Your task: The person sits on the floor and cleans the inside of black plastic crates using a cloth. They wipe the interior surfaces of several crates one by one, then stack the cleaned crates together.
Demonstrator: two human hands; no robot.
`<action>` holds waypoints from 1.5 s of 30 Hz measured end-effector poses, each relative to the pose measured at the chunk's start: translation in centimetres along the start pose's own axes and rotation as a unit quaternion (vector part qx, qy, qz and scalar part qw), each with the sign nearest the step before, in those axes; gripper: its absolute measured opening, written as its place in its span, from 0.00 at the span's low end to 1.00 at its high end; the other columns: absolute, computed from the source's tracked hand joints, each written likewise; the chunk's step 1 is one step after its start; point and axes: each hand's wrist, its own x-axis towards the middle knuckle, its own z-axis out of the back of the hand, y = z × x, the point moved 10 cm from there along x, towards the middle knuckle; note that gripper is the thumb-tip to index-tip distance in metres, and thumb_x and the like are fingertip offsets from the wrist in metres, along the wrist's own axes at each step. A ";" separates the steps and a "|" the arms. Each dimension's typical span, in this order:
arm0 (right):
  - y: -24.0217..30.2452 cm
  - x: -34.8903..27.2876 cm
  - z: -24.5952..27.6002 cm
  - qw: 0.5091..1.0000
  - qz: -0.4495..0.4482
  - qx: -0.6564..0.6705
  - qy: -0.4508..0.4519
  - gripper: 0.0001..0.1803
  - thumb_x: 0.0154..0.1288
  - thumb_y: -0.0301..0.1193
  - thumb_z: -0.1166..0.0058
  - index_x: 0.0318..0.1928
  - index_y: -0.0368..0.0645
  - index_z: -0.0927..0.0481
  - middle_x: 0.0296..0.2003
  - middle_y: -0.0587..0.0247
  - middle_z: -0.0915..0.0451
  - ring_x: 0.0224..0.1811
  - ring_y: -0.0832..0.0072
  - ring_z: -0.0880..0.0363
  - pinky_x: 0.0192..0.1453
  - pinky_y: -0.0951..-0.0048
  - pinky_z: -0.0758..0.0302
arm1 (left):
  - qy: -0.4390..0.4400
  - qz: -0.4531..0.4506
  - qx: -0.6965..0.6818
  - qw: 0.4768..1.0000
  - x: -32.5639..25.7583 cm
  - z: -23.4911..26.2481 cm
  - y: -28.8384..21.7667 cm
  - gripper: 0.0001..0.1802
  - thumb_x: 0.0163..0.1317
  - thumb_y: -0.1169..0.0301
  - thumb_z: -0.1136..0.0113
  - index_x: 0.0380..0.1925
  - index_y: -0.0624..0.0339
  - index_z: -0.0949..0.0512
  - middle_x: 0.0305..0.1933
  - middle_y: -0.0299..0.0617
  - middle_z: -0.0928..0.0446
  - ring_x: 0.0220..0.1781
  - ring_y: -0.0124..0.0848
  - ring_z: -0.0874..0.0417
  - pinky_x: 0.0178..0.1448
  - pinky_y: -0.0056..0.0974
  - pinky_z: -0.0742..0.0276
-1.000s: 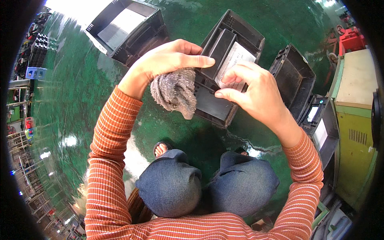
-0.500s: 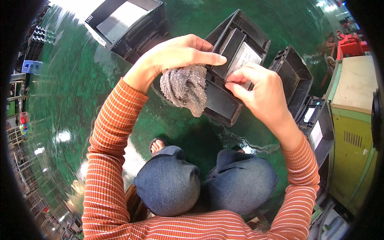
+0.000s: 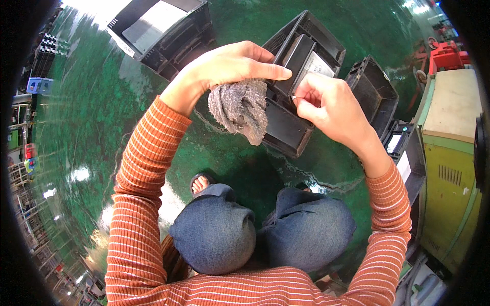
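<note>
A crumpled grey rag (image 3: 239, 109) hangs under the palm of my left hand (image 3: 232, 65), which is closed on it. The left thumb also lies along the edge of a narrow black plastic box (image 3: 297, 57), and the other fingertips are hidden behind it. On the box's right side is a white label (image 3: 318, 65). My right hand (image 3: 334, 104) is closed in a pinch at the label's near end. A small pale bit shows between its thumb and forefinger, seemingly the label's corner. Below both hands sits a black crate (image 3: 286, 130) under the narrow box.
Another black crate (image 3: 375, 89) lies to the right, with a further dark bin (image 3: 412, 171) beside a yellow-green cabinet (image 3: 451, 178). Stacked black crates (image 3: 178, 48) stand at the far left. My bent knees (image 3: 214, 229) are close below, over a green floor (image 3: 92, 137).
My right hand has shifted slightly up and right, with its fingers more curled and covering more of the label. The left hand and rag have moved a little to the right.
</note>
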 end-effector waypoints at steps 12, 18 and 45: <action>0.0 -2.0 2.4 0.987 -0.001 0.010 -0.162 0.05 0.52 0.25 0.43 0.30 0.36 0.22 0.25 0.56 0.24 0.27 0.69 0.22 0.32 0.73 0.26 | -0.051 0.062 -0.050 0.996 -2.3 1.5 -0.8 0.33 0.47 0.55 0.31 0.45 0.72 0.26 0.40 0.42 0.24 0.43 0.27 0.24 0.49 0.28 0.30; 0.9 -1.8 0.5 0.990 -0.038 -0.069 -0.115 0.07 0.51 0.29 0.41 0.29 0.39 0.20 0.26 0.59 0.22 0.28 0.67 0.22 0.34 0.69 0.26 | -0.093 0.080 0.011 0.992 -1.9 1.9 -0.1 0.31 0.49 0.57 0.32 0.45 0.72 0.26 0.40 0.41 0.23 0.43 0.25 0.25 0.48 0.28 0.30; -2.6 -1.1 1.2 0.989 -0.107 0.100 -0.014 0.02 0.59 0.22 0.50 0.30 0.37 0.26 0.25 0.69 0.25 0.27 0.85 0.27 0.33 0.83 0.29 | 0.010 -0.033 -0.071 0.997 0.5 -1.0 -1.3 0.29 0.58 0.59 0.40 0.51 0.71 0.31 0.44 0.44 0.23 0.46 0.27 0.24 0.53 0.30 0.30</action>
